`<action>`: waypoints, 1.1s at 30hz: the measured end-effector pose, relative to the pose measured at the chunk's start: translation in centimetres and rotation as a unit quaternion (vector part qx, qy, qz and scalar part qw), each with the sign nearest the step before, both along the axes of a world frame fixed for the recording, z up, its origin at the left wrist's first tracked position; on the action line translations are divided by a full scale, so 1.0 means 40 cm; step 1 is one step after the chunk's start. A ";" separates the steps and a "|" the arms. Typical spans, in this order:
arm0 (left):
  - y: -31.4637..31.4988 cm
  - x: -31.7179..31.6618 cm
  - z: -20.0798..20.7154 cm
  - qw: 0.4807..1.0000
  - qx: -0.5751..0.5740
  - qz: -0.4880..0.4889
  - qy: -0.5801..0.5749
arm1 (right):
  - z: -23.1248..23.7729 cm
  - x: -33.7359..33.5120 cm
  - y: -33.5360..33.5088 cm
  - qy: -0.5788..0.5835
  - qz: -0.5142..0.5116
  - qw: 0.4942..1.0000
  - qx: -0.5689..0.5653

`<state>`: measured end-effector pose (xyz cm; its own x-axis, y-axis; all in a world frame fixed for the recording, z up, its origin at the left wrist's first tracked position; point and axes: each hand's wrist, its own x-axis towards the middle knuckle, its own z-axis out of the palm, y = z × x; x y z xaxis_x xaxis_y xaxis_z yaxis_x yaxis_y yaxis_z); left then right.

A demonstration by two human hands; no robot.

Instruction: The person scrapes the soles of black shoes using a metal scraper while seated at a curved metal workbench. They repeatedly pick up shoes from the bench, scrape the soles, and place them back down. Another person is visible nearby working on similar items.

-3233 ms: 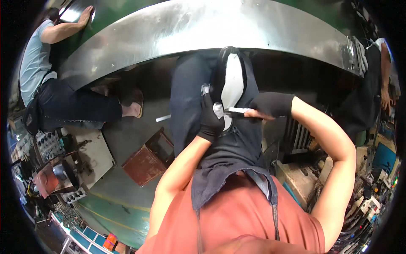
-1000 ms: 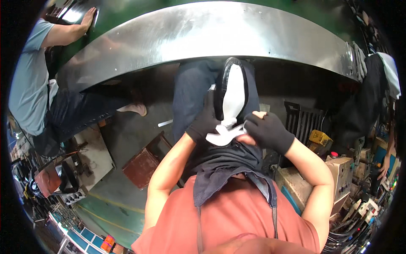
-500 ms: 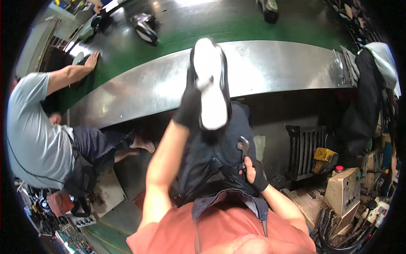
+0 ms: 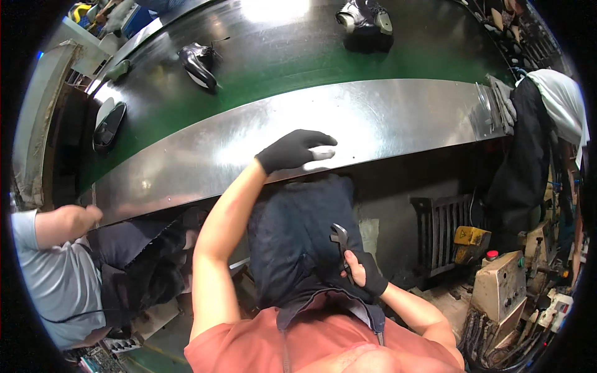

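Note:
My left hand [image 4: 295,151], in a black glove with pale fingertips, reaches over the near edge of the metal ledge [image 4: 404,115]. Its fingers are stretched out and nothing is held in them. Down by my lap, my right hand [image 4: 364,273], also partly covered in black, is closed round pincers [image 4: 339,236] with dark metal jaws pointing up and away. Beyond the ledge, two dark shoes with light parts [image 4: 367,23] sit side by side on the green and dark belt [image 4: 280,65]. Another black shoe with a white sole edge [image 4: 199,65] lies farther left.
At the left, a co-worker in a light shirt [image 4: 56,267] sits close to the ledge. A dark, light-rimmed shoe part [image 4: 110,126] lies at the belt's left end. On the right are draped cloths [image 4: 528,130], a yellow box [image 4: 471,241] and a control box with a red button [image 4: 499,276].
The white-soled shoe held up in my left hand is out of it, and two shoes now stand together on the belt. My right hand still holds the pincers. The co-worker's arm has drawn back.

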<state>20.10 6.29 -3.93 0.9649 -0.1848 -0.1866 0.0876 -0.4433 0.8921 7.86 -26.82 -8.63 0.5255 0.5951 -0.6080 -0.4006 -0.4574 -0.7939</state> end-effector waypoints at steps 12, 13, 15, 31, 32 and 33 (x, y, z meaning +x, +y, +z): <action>0.410 -0.183 -0.085 0.867 -0.135 0.475 -0.065 | 0.460 0.245 0.322 0.015 0.304 0.902 0.307; 0.438 -0.166 -0.068 0.851 -0.093 0.513 -0.068 | 0.477 0.251 0.343 0.028 0.331 0.889 0.316; 0.544 -0.113 -0.104 0.831 0.027 0.550 -0.083 | 0.469 0.255 0.364 0.059 0.326 0.878 0.346; 0.469 0.265 -0.159 0.701 0.520 0.367 -0.322 | 0.133 0.182 0.227 0.218 -0.090 0.953 0.189; 0.417 0.317 -0.151 0.752 0.472 0.340 -0.309 | 0.072 0.144 0.180 0.250 -0.104 0.948 0.169; 0.366 0.377 -0.143 0.808 0.388 0.341 -0.284 | 0.046 0.120 0.147 0.284 -0.102 0.941 0.156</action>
<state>35.17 20.92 -9.66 0.7640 0.3849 0.5179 0.2211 -0.9102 0.3502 12.65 -20.95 -6.80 0.2915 0.7138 -0.6368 -0.8542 -0.1054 -0.5091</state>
